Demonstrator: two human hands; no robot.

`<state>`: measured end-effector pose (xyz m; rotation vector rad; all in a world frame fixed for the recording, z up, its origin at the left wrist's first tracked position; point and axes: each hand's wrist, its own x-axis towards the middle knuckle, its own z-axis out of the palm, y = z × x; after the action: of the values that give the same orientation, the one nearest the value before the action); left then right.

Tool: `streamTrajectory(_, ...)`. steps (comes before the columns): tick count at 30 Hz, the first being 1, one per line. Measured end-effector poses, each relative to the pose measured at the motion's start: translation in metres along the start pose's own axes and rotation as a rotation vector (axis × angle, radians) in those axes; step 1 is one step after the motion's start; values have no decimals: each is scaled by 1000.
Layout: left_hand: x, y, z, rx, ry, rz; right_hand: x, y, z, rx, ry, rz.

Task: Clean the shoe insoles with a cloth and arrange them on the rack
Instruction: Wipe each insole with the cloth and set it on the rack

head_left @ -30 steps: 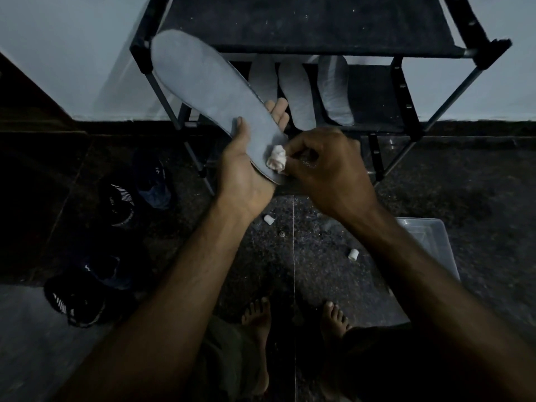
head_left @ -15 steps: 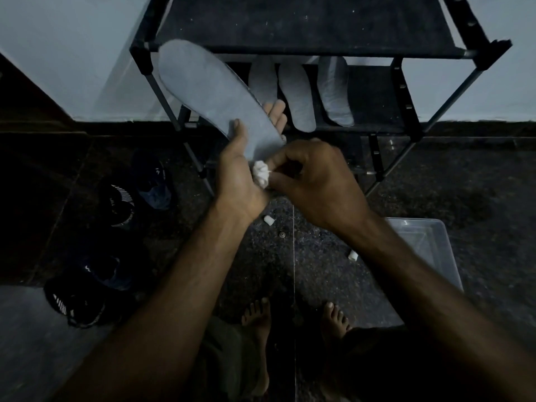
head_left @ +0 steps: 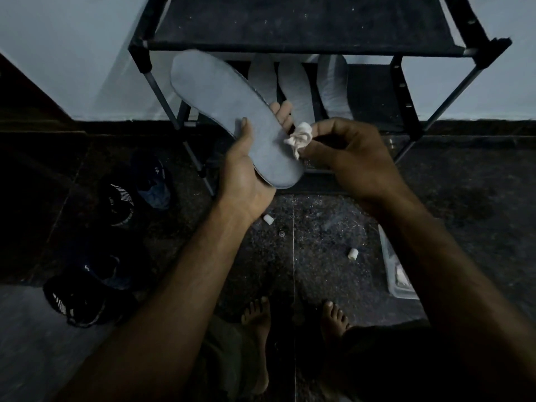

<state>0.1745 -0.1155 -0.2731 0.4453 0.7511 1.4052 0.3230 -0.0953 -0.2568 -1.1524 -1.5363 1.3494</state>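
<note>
A long grey insole (head_left: 223,108) is held up in front of the black rack (head_left: 304,21), its toe end pointing up and left. My left hand (head_left: 246,175) grips it near the heel, thumb on top and fingers underneath. My right hand (head_left: 351,161) pinches a small crumpled white cloth (head_left: 300,138) at the insole's right edge, beside my left fingertips. Three pale insoles (head_left: 295,91) lie side by side on the rack's lower shelf, partly hidden by the top shelf.
Dark shoes (head_left: 121,198) and another pair (head_left: 78,297) sit on the dark floor at left. A clear plastic box (head_left: 397,274) stands at right, partly behind my right arm. Two small white bits (head_left: 268,219) lie on the floor. My bare feet (head_left: 258,317) are below.
My right hand moved the cloth from the insole's heel end up and right to its right edge. The insole shifted slightly lower and its heel now shows fully.
</note>
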Motion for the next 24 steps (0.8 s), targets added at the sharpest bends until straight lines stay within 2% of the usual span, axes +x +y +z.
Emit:
streamTrajectory(4, 1, 2, 1, 50, 4, 3, 0, 2, 8, -36, -70, -52)
streamTrajectory(10, 0, -6, -1, 19, -13, -1, 2, 6, 15, 13, 74, -70)
streamTrajectory(14, 1, -9, -1, -5, -30, 1, 0, 5, 18, 11, 89, -95)
streamTrajectory(18, 2, -3, 2, -16, 37, 38, 0, 9, 18, -257, 165, -204)
streamTrajectory(21, 1, 0, 1, 7, 99, 45, -4, 8, 23, -416, 80, -203)
streamTrajectory(24, 0, 1, -3, 35, 113, 48, -13, 1, 40, -366, -73, -215)
